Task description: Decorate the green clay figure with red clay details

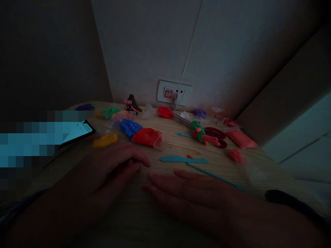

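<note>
My left hand (113, 168) is over the front of the wooden table, its fingers loosely bent and apart; I make out nothing held in it. My right hand (196, 193) lies low and flat, fingers stretched out toward the left one. A small red bit (146, 188) shows at its fingertips; whether it is clay is too dark to tell. Just beyond the hands lie a turquoise plastic clay knife (181, 159), with a tiny red piece (190, 156) by it, and a thin turquoise modelling stick (214, 175). A green clay parrot figure (198, 131) with coral feet or tail leans against scissors (216, 133).
Bags of red (147, 136), blue (130, 127) and green clay (110, 112) lie left of centre, near a yellow lump (105, 140). A lit phone (79, 132) is at left. Coral clay packs (241, 137) lie right. A brown figure (132, 105) stands before the wall socket (174, 92).
</note>
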A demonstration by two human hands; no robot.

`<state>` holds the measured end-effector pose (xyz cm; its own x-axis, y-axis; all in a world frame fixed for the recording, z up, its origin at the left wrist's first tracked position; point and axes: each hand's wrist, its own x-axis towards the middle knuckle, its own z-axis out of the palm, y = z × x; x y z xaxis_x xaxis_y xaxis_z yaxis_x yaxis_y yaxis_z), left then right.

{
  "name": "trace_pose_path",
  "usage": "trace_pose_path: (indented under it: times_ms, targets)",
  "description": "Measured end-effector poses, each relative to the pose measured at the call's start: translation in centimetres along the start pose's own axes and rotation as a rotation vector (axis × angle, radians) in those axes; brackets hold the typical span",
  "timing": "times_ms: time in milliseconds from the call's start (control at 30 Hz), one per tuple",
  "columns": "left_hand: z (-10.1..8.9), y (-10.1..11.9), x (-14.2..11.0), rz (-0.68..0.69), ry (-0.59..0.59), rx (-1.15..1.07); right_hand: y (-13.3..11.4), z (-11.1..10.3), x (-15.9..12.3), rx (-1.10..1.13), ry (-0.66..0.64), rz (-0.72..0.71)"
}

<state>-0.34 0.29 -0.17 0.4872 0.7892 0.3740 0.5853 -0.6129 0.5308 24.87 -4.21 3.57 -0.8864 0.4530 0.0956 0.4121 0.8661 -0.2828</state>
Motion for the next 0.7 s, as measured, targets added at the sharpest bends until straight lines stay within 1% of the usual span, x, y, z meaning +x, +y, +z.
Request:
trace_pose_path:
  times_ms: [100,167,233,267,333,433,567,700]
  targets:
    - [0.0,0.7,-0.3,-0.020,-0.106,0.025,0.2,0.0,-0.9,-0.045,0.256,0.090]
    - [0.1,0.9,-0.5,-0.019,-0.144,0.037,0.1,-0.3,-1.1,-0.092,0.337,0.181]
    - [0.3,0.8,-0.6,-0.009,-0.170,0.052,0.0,-0.6,-0.9,-0.152,0.358,0.259]
    - [0.4,0.7,-0.7,-0.002,-0.162,0.062,0.0,-0.7,-0.8,-0.183,0.366,0.280]
    - [0.6,0.4,-0.9,0.026,-0.098,0.076,0.0,-0.8,-0.6,-0.229,0.380,0.297]
    - [0.8,0.0,-0.9,0.090,-0.024,0.075,0.2,-0.6,-0.5,-0.280,0.443,0.303]
    - [0.8,0.1,-0.7,0.085,-0.067,0.138,1.0,0.0,-0.7,-0.392,0.480,0.350]
    - [0.7,0.2,-0.7,0.143,-0.088,0.160,1.8,0.4,-0.9,-0.413,0.420,0.435]
